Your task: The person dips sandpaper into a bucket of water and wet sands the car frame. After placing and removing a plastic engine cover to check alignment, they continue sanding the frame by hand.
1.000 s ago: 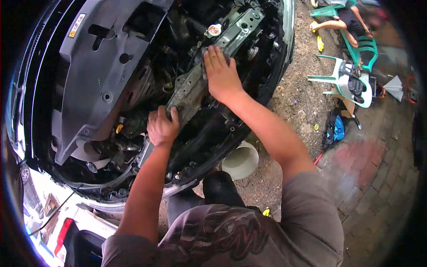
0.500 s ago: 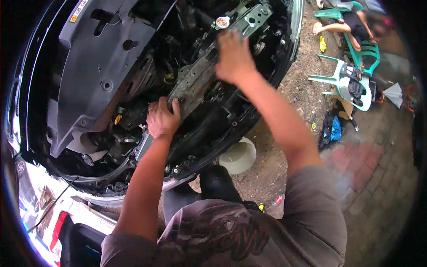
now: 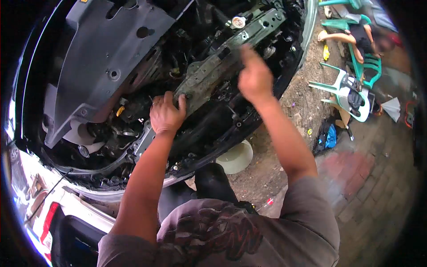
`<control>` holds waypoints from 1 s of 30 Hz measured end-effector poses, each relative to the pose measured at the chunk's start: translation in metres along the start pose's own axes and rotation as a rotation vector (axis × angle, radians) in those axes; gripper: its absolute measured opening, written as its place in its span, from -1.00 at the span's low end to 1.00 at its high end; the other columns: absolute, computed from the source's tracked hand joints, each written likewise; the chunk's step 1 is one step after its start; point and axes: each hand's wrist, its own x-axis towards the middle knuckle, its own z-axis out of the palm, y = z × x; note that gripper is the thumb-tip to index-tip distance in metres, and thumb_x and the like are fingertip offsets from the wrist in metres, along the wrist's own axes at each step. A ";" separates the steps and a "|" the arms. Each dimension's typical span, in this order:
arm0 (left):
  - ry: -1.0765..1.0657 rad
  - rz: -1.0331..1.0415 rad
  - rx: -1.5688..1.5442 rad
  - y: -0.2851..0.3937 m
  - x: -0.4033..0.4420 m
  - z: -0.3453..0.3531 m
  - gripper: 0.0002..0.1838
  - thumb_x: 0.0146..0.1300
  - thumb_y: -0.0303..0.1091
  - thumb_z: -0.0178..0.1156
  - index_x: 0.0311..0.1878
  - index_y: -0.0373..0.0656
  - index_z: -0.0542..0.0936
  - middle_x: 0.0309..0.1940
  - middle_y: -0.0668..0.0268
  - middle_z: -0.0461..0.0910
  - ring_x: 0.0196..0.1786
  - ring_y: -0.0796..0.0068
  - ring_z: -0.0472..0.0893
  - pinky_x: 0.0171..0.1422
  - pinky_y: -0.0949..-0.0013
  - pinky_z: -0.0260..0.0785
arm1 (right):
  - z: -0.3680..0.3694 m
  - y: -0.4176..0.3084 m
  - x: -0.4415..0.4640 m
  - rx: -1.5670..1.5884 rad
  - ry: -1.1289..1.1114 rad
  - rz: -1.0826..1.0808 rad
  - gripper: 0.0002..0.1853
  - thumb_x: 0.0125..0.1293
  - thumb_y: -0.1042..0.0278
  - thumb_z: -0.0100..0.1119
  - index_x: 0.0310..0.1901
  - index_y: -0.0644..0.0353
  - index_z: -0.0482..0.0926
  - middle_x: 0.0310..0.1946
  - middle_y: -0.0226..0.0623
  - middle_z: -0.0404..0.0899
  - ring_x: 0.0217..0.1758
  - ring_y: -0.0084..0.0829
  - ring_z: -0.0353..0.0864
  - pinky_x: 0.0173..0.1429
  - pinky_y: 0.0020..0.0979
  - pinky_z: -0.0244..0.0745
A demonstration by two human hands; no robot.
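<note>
My left hand [image 3: 167, 113] rests on the metal radiator support [image 3: 202, 78] at the front of an engine bay, fingers over its far side and thumb apart on top. Its fingertips partly drop out of sight. Above the same support, towards its right end, my right hand [image 3: 256, 80] has its index finger stretched out, blurred by motion. The other fingers look curled or hidden, and nothing shows in that hand. Just beyond the support sits a radiator cap [image 3: 238, 22]. I cannot tell whether the right fingertip touches the metal.
A dark plastic cover [image 3: 111, 49] lies over the left of the bay. Below the bumper edge stands a pale bucket [image 3: 235, 158]. To the right are a white plastic chair [image 3: 358, 113] with items on it and a person [image 3: 362, 38] by green chairs [image 3: 371, 73].
My right hand has drawn back and right from the support, its index finger now extended. My left hand keeps its place on the support. The whole view has shifted slightly.
</note>
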 end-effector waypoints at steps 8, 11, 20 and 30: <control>0.035 0.024 0.005 -0.002 -0.001 0.006 -0.51 0.48 0.16 0.25 -0.02 -0.15 0.67 -0.11 -0.03 0.77 0.10 -0.10 0.72 0.18 -0.09 0.57 | 0.008 -0.018 0.040 -0.759 -0.245 -0.063 -0.29 0.39 0.36 0.15 0.60 0.16 0.40 0.72 -0.20 0.28 0.69 -0.08 0.34 0.41 0.16 0.46; -0.014 -0.026 0.032 0.002 -0.001 0.001 -0.52 0.48 0.16 0.24 -0.03 -0.15 0.67 -0.10 -0.04 0.77 0.12 -0.10 0.71 0.18 -0.09 0.57 | 0.006 0.002 0.039 -0.802 -0.241 -0.029 -0.30 0.49 0.30 0.06 0.66 0.15 0.34 0.74 -0.19 0.26 0.75 -0.11 0.27 0.44 0.18 0.39; -0.001 -0.017 0.021 0.001 -0.006 0.004 -0.51 0.51 0.15 0.21 0.03 -0.15 0.66 -0.06 -0.09 0.73 0.11 -0.19 0.70 0.19 -0.15 0.57 | 0.004 0.039 0.064 -0.708 -0.144 0.174 -0.33 0.53 0.31 0.03 0.63 0.28 0.33 0.75 -0.12 0.22 0.82 -0.09 0.13 0.49 0.18 0.40; 0.013 0.013 0.055 -0.001 -0.002 0.007 -0.49 0.52 0.19 0.19 0.03 -0.13 0.66 -0.05 -0.07 0.72 0.15 -0.15 0.69 0.20 -0.14 0.57 | 0.007 0.021 0.065 -0.607 -0.149 0.297 -0.17 0.42 0.28 0.14 0.71 0.29 0.22 0.75 -0.01 0.20 0.83 -0.05 0.12 0.58 0.20 0.28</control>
